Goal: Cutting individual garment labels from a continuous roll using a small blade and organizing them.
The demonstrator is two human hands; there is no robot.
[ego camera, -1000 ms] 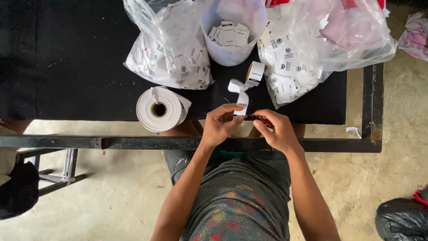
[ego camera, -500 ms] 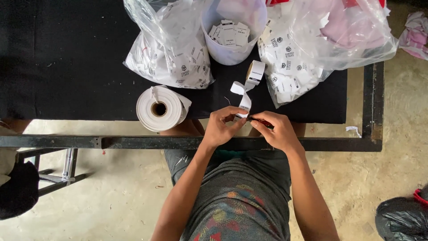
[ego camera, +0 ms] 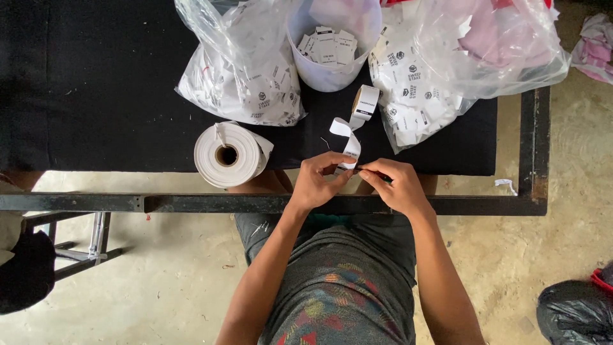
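Observation:
My left hand (ego camera: 317,181) pinches the end of a white label strip (ego camera: 350,142) that curls up to a small roll of printed labels (ego camera: 365,102) on the black table (ego camera: 96,96). My right hand (ego camera: 396,184) meets it from the right, fingertips closed on the same strip end; a thin dark object seems to lie between the fingers. Both hands hover at the table's front edge, above my lap.
A large white roll (ego camera: 227,154) lies left of my hands. A white cup (ego camera: 329,48) of cut labels stands behind, between two clear plastic bags (ego camera: 246,70) (ego camera: 447,70) of labels. A metal frame rail (ego camera: 191,203) runs below; a stool (ego camera: 76,243) stands left.
The curl of the label strip has shifted slightly and straightened a little. My hands have stayed together at the strip's end with only small finger movement.

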